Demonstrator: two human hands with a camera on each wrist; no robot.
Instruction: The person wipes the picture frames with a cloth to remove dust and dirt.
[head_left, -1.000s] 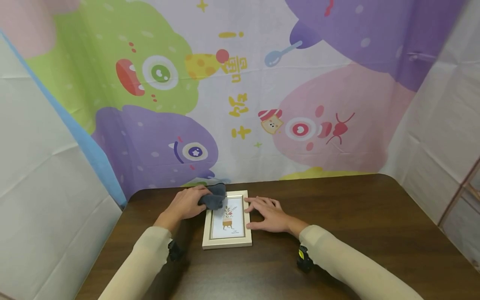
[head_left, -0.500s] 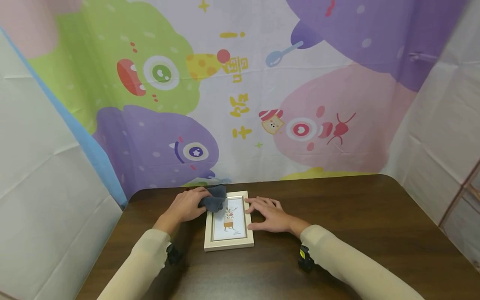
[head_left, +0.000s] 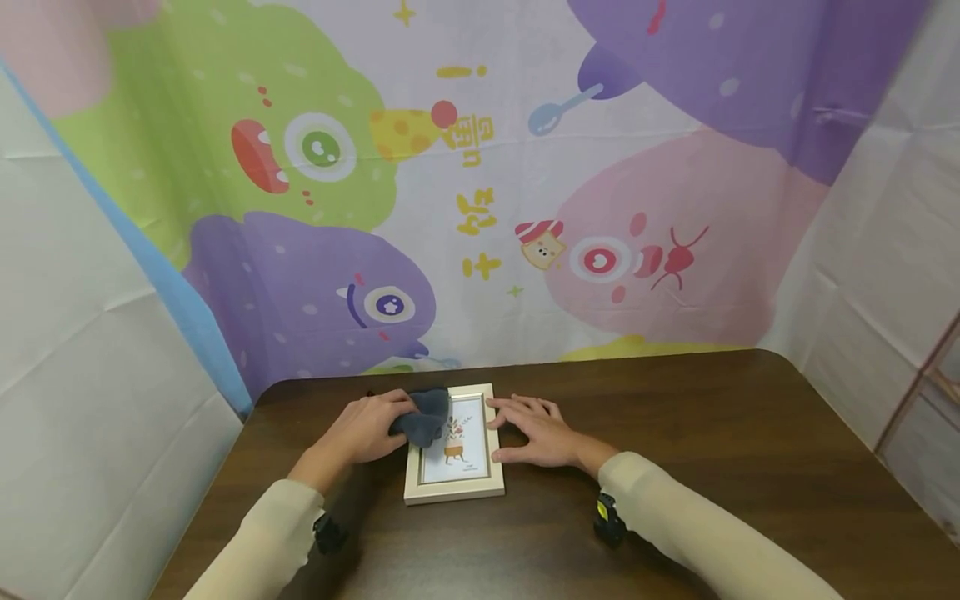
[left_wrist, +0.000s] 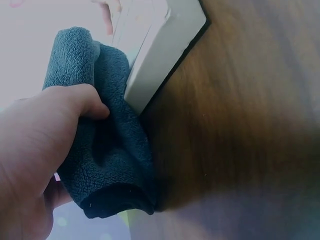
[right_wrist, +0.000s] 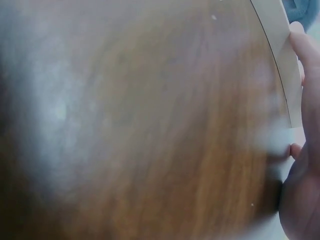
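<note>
A cream picture frame (head_left: 455, 493) lies flat on the table, with a print of a plant in an orange pot inside it. My left hand (head_left: 367, 427) grips a dark blue-grey cloth (head_left: 427, 418), which covers the upper left part of the frame. In the left wrist view the thumb presses into the fuzzy cloth (left_wrist: 112, 160), and the cloth folds against the corner of the frame (left_wrist: 162, 57). My right hand (head_left: 536, 432) has its fingers spread and its fingertips at the frame's right edge. The right wrist view shows the thumb against the frame's side (right_wrist: 282, 60).
The brown wooden table (head_left: 675, 500) runs out to both sides. Behind its far edge hangs a cartoon curtain (head_left: 495, 317). White cloth walls (head_left: 90, 358) stand at left and right.
My left hand has drawn the cloth nearer to me along the frame's left side, uncovering its upper left corner. The right hand has stayed at the right edge.
</note>
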